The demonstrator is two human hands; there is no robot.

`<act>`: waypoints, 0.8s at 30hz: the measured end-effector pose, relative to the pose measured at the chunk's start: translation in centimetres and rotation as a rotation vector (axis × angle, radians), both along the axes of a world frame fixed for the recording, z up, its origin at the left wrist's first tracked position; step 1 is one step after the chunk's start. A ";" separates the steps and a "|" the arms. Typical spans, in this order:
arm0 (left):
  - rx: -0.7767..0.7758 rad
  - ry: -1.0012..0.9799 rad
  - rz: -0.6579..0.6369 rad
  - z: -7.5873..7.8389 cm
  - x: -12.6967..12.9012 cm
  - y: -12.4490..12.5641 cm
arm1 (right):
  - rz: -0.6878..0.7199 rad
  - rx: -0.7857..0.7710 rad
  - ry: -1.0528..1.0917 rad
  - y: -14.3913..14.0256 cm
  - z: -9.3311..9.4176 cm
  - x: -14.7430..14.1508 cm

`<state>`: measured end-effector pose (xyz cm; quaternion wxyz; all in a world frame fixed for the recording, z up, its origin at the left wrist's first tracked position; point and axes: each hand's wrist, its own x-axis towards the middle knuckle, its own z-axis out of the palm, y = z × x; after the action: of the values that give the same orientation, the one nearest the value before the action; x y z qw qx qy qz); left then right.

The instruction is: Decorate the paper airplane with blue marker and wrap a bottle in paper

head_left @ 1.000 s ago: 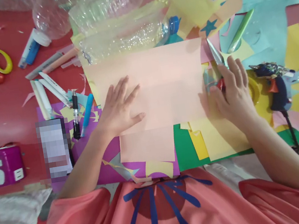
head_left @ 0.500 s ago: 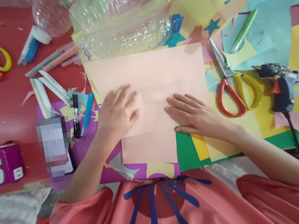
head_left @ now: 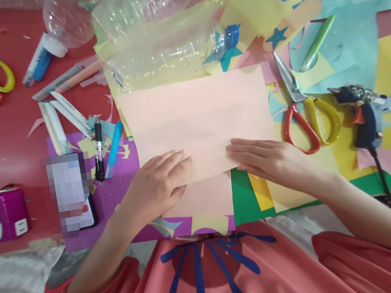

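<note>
Red fills my feed: the surface [head_left: 13, 145] carries a purple box [head_left: 2, 216] at its near edge, toward the left. Going right, I pick out a phone [head_left: 69, 191], partly blurred, by that same edge, with a black pen [head_left: 99, 152] and a blue marker [head_left: 114, 148] beyond. Here's my left hand [head_left: 161, 176], unclenched, gripping nothing, fingers flat on the peach sheet [head_left: 196, 102], which lies mid-surface over a smaller peach piece [head_left: 209, 196]. My right hand [head_left: 267, 155], flattened too and holding nothing, rests across the sheet's near edge; scissors [head_left: 295, 93] lie just beside, then a dark blue corded tool [head_left: 365, 124].
</note>
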<state>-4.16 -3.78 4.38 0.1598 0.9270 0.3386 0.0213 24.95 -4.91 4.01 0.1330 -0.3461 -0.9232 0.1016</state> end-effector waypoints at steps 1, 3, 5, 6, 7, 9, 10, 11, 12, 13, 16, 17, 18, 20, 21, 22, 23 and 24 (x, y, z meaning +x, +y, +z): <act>-0.011 -0.008 -0.003 0.1 -0.3 0.0 | -0.011 -0.010 -0.003 -0.1 0.3 0.0; -0.077 -0.038 0.023 0.3 -0.8 0.3 | -0.047 -0.032 -0.023 -0.2 0.7 0.2; -0.169 -0.079 0.106 0.7 -1.0 0.8 | -0.090 -0.056 -0.065 -0.1 1.1 0.4; -0.210 -0.092 0.165 0.9 -1.1 1.1 | -0.104 -0.065 -0.089 0.0 1.2 0.4; -0.239 -0.099 0.226 1.0 -1.1 1.5 | -0.117 -0.065 -0.109 0.1 1.4 0.4; -0.281 -0.052 0.355 1.2 -0.9 2.1 | -0.152 -0.013 -0.119 0.5 1.7 0.3; -0.286 -0.019 0.412 1.3 -0.8 2.4 | -0.177 0.041 -0.113 0.7 1.7 0.1; -0.282 0.016 0.462 1.2 -0.6 2.7 | -0.197 0.102 -0.104 0.8 1.8 -0.1; -0.265 0.048 0.500 1.1 -0.5 2.9 | -0.210 0.160 -0.094 0.9 1.7 -0.3; -0.245 0.076 0.531 0.9 -0.3 3.1 | -0.211 0.204 -0.085 1.0 1.5 -0.6; -0.200 0.134 0.582 0.4 0.1 3.6 | -0.151 0.213 -0.080 1.0 0.5 -1.4; -0.183 0.139 0.582 0.3 0.2 3.7 | -0.132 0.200 -0.080 0.9 0.0 -1.6; -0.151 0.137 0.574 0.2 0.3 3.8 | -0.119 0.191 -0.082 0.9 -0.5 -1.9; -0.040 0.112 0.538 0.2 0.4 3.8 | -0.105 0.189 -0.079 1.0 -1.3 -2.2; 0.027 0.094 0.515 0.2 0.5 3.7 | -0.105 0.195 -0.071 1.1 -1.7 -2.4; 0.091 0.073 0.484 0.1 0.7 3.5 | -0.107 0.199 -0.061 1.1 -1.9 -2.4; 0.146 0.053 0.445 0.0 0.8 3.2 | -0.110 0.199 -0.051 1.2 -2.1 -2.5; 0.186 0.032 0.400 -0.1 1.0 2.9 | -0.112 0.199 -0.042 1.3 -2.3 -2.5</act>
<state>-3.12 -0.89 4.24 0.0609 0.8523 0.5150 0.0688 22.43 -3.65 1.74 0.1529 -0.3843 -0.9104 -0.0053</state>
